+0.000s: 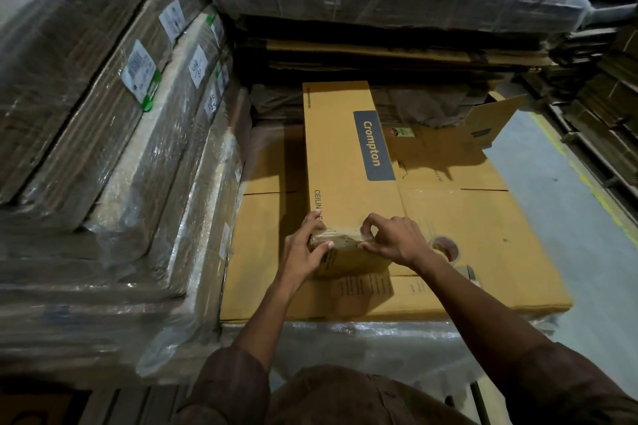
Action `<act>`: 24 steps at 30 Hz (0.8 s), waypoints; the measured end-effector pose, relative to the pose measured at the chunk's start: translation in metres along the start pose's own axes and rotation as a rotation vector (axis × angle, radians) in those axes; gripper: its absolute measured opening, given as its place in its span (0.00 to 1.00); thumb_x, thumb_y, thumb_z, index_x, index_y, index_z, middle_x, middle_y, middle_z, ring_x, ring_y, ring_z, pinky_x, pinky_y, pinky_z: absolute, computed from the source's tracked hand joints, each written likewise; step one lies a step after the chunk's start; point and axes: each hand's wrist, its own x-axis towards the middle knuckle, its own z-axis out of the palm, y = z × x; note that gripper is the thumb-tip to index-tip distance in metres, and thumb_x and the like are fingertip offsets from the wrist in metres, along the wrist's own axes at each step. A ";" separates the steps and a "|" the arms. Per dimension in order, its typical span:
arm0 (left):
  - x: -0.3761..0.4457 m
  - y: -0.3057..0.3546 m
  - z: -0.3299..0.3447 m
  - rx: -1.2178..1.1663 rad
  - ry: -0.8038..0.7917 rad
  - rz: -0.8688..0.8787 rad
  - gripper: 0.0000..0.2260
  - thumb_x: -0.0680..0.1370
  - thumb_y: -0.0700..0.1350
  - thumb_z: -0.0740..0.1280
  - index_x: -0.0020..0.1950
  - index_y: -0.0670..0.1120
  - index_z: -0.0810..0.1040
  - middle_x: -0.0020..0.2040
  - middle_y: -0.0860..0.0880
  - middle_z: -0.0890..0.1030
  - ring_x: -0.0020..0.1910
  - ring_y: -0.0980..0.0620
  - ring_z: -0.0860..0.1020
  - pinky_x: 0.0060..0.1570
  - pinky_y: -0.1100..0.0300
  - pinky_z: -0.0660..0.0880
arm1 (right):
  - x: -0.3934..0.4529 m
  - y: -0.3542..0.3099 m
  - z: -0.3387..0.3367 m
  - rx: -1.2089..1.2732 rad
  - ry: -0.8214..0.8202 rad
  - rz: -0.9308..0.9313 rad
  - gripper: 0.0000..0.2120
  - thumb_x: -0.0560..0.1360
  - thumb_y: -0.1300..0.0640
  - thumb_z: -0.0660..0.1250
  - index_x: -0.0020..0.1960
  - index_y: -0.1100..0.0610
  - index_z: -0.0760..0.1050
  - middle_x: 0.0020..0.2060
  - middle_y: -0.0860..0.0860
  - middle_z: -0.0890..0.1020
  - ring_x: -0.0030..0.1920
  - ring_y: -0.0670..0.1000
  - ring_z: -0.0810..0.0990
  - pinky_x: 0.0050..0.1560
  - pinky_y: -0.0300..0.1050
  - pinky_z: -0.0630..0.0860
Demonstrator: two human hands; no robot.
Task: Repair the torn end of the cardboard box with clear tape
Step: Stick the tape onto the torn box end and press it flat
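Mid-repair: left hand [305, 248] grips long brown cardboard box [348, 162] at torn end; right hand [392, 240] fingers pinch clear tape there. Brown-cored tape roll [447, 248] beside. Smoothing likely remains.

Two hands: left hand [305, 254], right hand [397, 240]; one long box [348, 162]; one tape roll [447, 248].
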 end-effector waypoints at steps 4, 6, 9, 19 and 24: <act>-0.002 0.002 -0.001 -0.081 -0.041 -0.089 0.35 0.74 0.41 0.77 0.78 0.52 0.67 0.59 0.50 0.83 0.61 0.55 0.80 0.63 0.61 0.75 | -0.004 0.003 0.000 0.052 -0.010 0.012 0.13 0.77 0.37 0.68 0.53 0.44 0.73 0.33 0.42 0.78 0.39 0.51 0.80 0.36 0.44 0.63; 0.002 0.003 -0.003 -0.096 -0.068 -0.120 0.38 0.71 0.42 0.80 0.78 0.52 0.68 0.60 0.49 0.83 0.62 0.55 0.79 0.63 0.64 0.74 | -0.004 0.004 0.001 0.110 0.020 0.024 0.14 0.75 0.35 0.69 0.52 0.44 0.75 0.31 0.42 0.78 0.38 0.50 0.79 0.35 0.44 0.63; 0.005 0.001 0.000 -0.077 -0.037 -0.139 0.39 0.69 0.45 0.81 0.77 0.52 0.69 0.58 0.50 0.84 0.60 0.55 0.81 0.62 0.64 0.75 | -0.003 0.006 0.002 0.166 0.041 0.036 0.18 0.72 0.31 0.70 0.50 0.44 0.76 0.31 0.42 0.78 0.36 0.48 0.76 0.35 0.43 0.64; -0.003 0.029 0.015 0.160 0.127 -0.090 0.42 0.64 0.55 0.83 0.74 0.49 0.70 0.58 0.50 0.84 0.57 0.52 0.82 0.49 0.65 0.71 | 0.006 0.001 0.007 -0.019 0.027 0.113 0.25 0.67 0.22 0.63 0.46 0.43 0.71 0.36 0.47 0.84 0.42 0.53 0.82 0.39 0.46 0.75; -0.001 0.026 0.020 0.156 0.158 -0.004 0.34 0.66 0.44 0.83 0.70 0.39 0.76 0.53 0.42 0.86 0.50 0.47 0.85 0.49 0.80 0.65 | 0.008 -0.004 0.005 -0.035 0.019 0.123 0.24 0.70 0.23 0.62 0.46 0.44 0.69 0.39 0.48 0.84 0.43 0.54 0.82 0.37 0.46 0.71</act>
